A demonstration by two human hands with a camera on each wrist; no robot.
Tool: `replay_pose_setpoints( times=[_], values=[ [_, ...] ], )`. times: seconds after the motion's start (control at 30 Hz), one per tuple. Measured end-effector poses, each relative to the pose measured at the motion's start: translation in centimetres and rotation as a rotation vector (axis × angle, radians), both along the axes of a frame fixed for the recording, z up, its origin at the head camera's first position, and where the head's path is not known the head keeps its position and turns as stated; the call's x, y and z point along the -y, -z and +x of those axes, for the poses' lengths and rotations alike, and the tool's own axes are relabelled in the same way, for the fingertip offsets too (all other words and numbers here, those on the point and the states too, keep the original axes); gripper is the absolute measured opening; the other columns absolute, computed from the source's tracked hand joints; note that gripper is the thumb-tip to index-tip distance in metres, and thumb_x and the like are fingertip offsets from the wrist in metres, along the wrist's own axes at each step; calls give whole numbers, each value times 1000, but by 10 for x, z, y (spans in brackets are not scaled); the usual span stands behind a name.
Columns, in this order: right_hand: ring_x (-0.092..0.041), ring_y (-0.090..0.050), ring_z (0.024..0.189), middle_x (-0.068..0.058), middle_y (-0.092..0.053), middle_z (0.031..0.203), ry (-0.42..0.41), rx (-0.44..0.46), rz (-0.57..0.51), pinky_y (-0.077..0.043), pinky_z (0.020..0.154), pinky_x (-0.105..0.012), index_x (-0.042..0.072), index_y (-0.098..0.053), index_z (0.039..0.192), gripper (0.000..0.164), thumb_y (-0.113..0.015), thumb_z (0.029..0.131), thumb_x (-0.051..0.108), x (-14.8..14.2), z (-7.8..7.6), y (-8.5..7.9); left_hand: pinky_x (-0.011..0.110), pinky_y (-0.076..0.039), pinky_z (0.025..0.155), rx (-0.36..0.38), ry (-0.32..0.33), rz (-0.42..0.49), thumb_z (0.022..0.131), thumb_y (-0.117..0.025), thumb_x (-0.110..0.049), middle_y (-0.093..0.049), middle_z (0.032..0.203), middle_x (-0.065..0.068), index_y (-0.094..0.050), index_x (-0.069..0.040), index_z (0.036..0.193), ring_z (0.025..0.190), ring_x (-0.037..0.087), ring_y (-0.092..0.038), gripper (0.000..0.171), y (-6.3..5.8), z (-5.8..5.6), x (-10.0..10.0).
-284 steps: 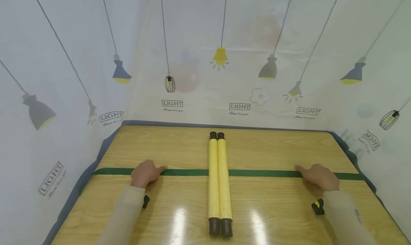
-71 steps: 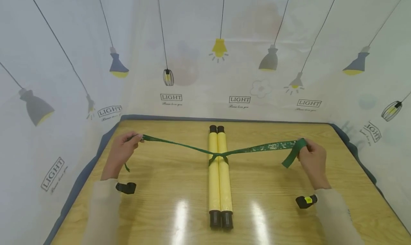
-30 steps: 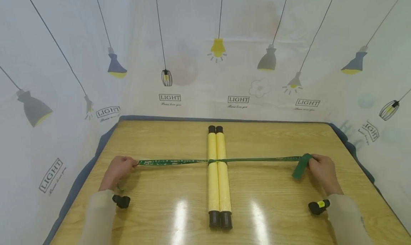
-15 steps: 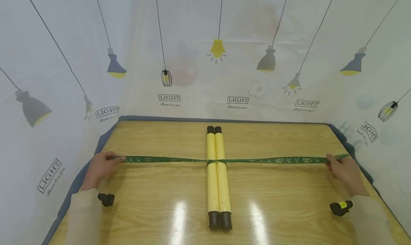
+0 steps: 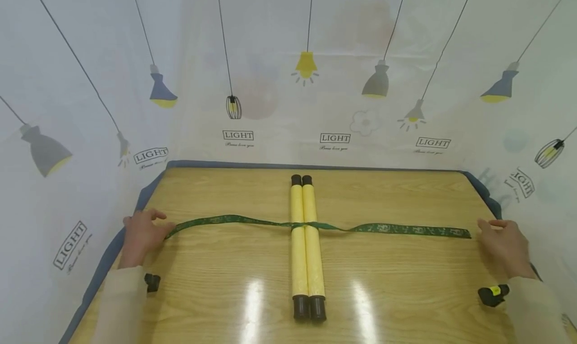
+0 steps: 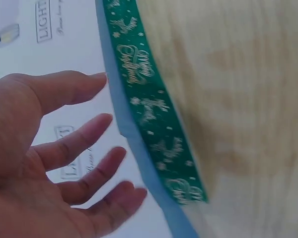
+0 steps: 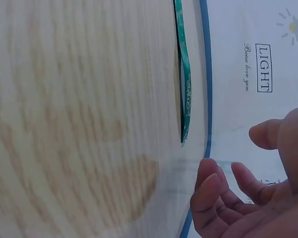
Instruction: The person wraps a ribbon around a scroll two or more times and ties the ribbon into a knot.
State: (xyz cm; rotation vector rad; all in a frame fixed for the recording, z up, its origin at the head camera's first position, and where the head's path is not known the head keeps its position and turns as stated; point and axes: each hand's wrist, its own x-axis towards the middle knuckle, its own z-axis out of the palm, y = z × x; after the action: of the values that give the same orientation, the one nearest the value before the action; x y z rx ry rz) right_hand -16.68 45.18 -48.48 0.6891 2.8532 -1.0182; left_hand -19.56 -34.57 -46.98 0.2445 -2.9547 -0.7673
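Two yellow tubes with dark end caps (image 5: 308, 254) lie side by side on the table, pointing away from me. A green ribbon (image 5: 410, 229) with gold and white print is tied around their middle, and its two tails stretch out left and right. My left hand (image 5: 143, 236) is spread beside the left tail; in the left wrist view its fingers stand apart from the ribbon (image 6: 149, 106). Just past the right tail's end is my right hand (image 5: 505, 244). The right wrist view shows that hand's loosely bent fingers holding nothing, apart from the ribbon tip (image 7: 186, 99).
The wood-grain table (image 5: 216, 274) has a blue edging (image 5: 96, 279) along its sides and back. White sheeting printed with hanging lamps (image 5: 288, 108) surrounds it on three sides. A small black camera (image 5: 493, 295) sits on the right wrist.
Earlier the ribbon lay flat under the tubes; it was then crossed over them and pulled tight. Both hands have now let go, and the tails have slackened.
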Motion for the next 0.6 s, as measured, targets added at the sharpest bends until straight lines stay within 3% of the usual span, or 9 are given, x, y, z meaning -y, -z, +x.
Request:
replay_pose_setpoints(
  times=[0.17,0.3,0.47,0.6],
  values=[
    [-53,-51,101,-43,-45,124,-122,1,108,-46,75,-57,-22,-37,135,85,-31,102,56,5,-2,-3,55,-44,86,-120,88,12,92,-68,-27,-63,103,27,-66,7,102,95,41,-56,35,-8,-1,-24],
    [-40,-61,87,-39,-53,117,-266,57,155,-51,66,-46,-20,-45,130,84,-30,102,58,17,-11,-5,40,-47,67,-85,173,58,94,-67,-29,-64,89,12,-66,-2,97,78,26,-57,27,-6,-5,-57],
    [-28,-61,77,-26,-62,97,-389,123,163,-50,63,-40,-19,-51,123,84,-30,102,59,43,-20,-10,32,-45,59,-4,295,127,94,-67,-30,-61,82,4,-64,-8,94,68,18,-54,22,-2,-6,-104],
    [-21,-52,63,-8,-55,70,-432,168,197,-43,57,-36,-7,-60,88,74,-31,102,60,58,-25,-11,30,-43,56,54,349,152,94,-66,-38,-58,73,2,-62,-10,84,60,15,-49,29,0,-6,-141]
  ],
)
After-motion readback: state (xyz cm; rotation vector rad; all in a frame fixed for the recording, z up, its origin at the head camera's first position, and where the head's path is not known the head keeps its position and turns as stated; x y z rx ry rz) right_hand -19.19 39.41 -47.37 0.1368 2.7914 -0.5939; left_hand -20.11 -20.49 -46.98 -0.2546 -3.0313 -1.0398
